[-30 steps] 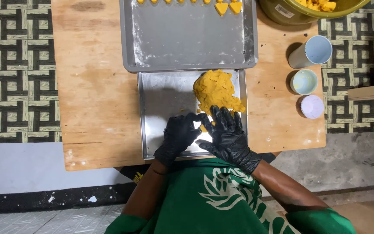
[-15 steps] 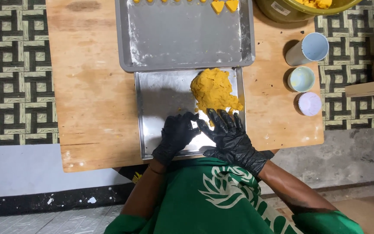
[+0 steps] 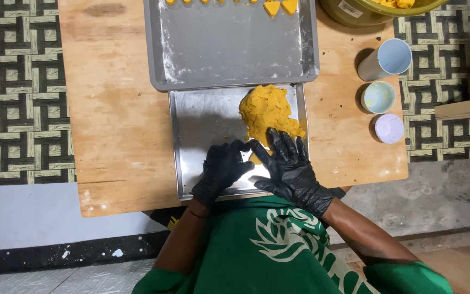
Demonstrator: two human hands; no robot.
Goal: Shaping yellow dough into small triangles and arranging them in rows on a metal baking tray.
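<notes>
1. A wooden table (image 3: 110, 120) carries 2 metal trays, one behind the other, near its middle.
2. The near tray (image 3: 202, 125) lies at the table's front edge; a mound of yellow dough (image 3: 267, 109) sits in its far right corner.
3. The left hand (image 3: 221, 171), in a black glove, rests on the near tray with its fingers curled toward the right hand; whether it grips anything cannot be told.
4. The right hand (image 3: 289, 166), also gloved in black, lies flat with fingers spread wide, fingertips touching the dough's near edge.
5. A small piece of dough (image 3: 255, 158) shows between the 2 hands.
6. The far tray (image 3: 235, 49), dusted with flour, reaches the table's back edge; small yellow cut shapes (image 3: 280, 6) line its far side.
7. Along the table's right edge stand a pale tube-shaped cutter (image 3: 387, 59), a round pale green cup (image 3: 378, 97) and a fluted lilac cutter (image 3: 389, 128).
8. A green bowl (image 3: 376, 11) sits at the back right corner, with a small pale label on its side.
</notes>
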